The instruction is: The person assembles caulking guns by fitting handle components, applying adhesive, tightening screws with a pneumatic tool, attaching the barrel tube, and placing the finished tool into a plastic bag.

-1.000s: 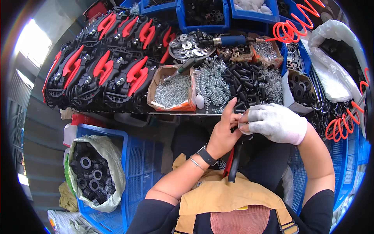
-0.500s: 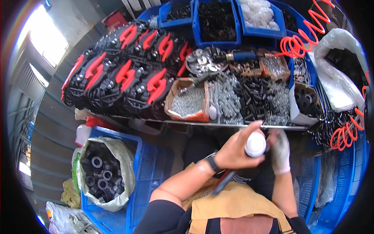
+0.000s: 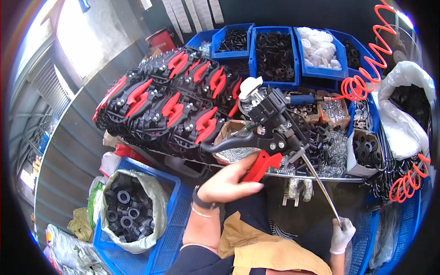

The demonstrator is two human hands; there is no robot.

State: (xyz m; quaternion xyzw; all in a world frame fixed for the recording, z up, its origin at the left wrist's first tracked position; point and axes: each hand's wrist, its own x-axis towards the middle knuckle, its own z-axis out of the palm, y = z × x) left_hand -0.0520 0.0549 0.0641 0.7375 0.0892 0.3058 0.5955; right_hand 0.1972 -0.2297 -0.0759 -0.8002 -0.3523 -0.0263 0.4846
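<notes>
Raised from the lap since half a second ago, the black metal-and-plastic tool assembly with a red lever and a white knob [image 3: 268, 133] now stands high in front of the table [image 3: 321, 176], and the two hands, which were together around a white cap, have drawn well apart. The bare left hand [image 3: 229, 183], with a dark watch at the wrist, grips the red lever from below, fingers closed on it. From the assembly a thin, straight metal rod [image 3: 318, 185] slants down to the right, and the white-gloved right hand [image 3: 341, 236] is clenched around its lower end. Behind the assembly lies a large heap of finished black-and-red tools of the same kind [image 3: 169, 110], with blue plastic bins of black and white parts [image 3: 293, 50] beyond. An orange coiled air hose [image 3: 366, 78] hangs at the right, and a bag of black rubber rings [image 3: 126, 208] sits in a blue crate at lower left.
</notes>
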